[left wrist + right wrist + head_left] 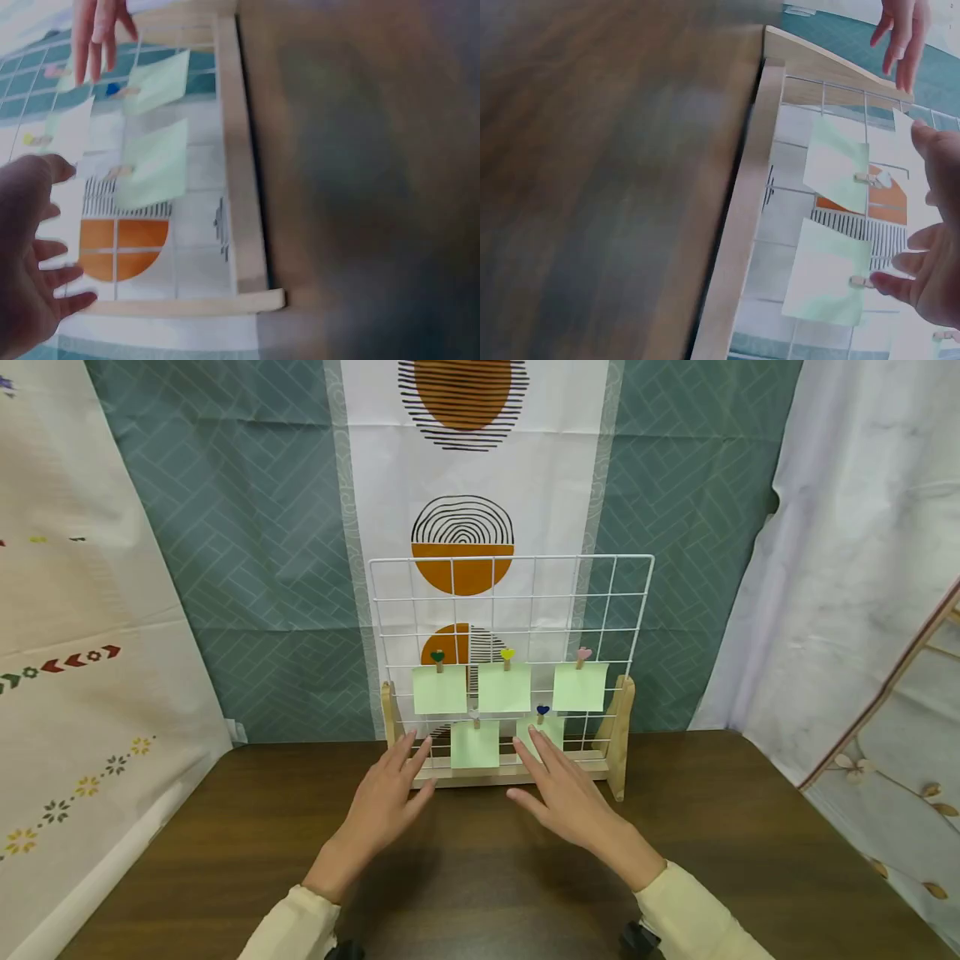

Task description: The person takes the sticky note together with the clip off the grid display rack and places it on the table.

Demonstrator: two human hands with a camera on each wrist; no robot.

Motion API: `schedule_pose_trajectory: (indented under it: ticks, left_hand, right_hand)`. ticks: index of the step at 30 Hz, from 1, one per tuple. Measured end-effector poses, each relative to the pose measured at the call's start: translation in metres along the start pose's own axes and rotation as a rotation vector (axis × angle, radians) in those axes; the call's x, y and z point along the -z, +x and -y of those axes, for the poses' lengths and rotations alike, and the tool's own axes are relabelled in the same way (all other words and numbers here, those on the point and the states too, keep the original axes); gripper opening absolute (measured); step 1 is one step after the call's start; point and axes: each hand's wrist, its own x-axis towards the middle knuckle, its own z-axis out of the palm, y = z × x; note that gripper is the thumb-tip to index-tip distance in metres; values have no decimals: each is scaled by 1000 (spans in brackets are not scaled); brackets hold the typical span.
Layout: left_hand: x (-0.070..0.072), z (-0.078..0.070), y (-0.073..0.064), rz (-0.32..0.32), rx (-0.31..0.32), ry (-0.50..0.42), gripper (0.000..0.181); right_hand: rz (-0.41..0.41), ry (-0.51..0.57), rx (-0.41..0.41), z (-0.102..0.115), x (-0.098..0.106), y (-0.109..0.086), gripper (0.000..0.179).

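Left hand point(381, 803) and right hand point(567, 800), fingers extended and holding nothing, before a white wire grid point(530, 632) in a wooden stand point(618, 739) on the table point(468, 877); five pale-green notes point(505, 688) hang clipped in two rows.

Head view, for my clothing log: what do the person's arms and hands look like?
The left sleeve and right sleeve are pale cream, ending near the wrists. Left hand and right hand wear no gloves. Black objects beside both sleeves are too hidden to identify.
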Motion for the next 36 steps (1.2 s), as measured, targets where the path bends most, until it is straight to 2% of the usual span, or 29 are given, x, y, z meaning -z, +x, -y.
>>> schedule_pose_trajectory:
  ticks: [3, 8, 14, 17, 22, 27, 36]
  left_hand:
    - [9, 3, 9, 3, 4, -109, 54]
    - [19, 8, 27, 10, 35, -214, 52]
    - [24, 17, 44, -4, 103, -308, 51]
    - [26, 20, 50, -28, 130, -360, 49]
    - [29, 22, 58, -81, 168, -413, 48]
    - [31, 20, 69, -124, 182, -431, 45]
    - [34, 22, 82, -143, 257, -439, 39]
  right_hand:
    - [-50, 88, -15, 2, 1, 10, 68]
    - [-112, 269, -43, 10, 8, 31, 59]
    - [-103, 443, -53, 20, 22, 60, 53]
    - [-81, 503, -87, 25, 31, 75, 51]
    - [-46, 552, -127, 31, 40, 96, 48]
    - [-68, 563, -135, 31, 46, 116, 48]
    - [-76, 590, -155, 35, 46, 138, 42]
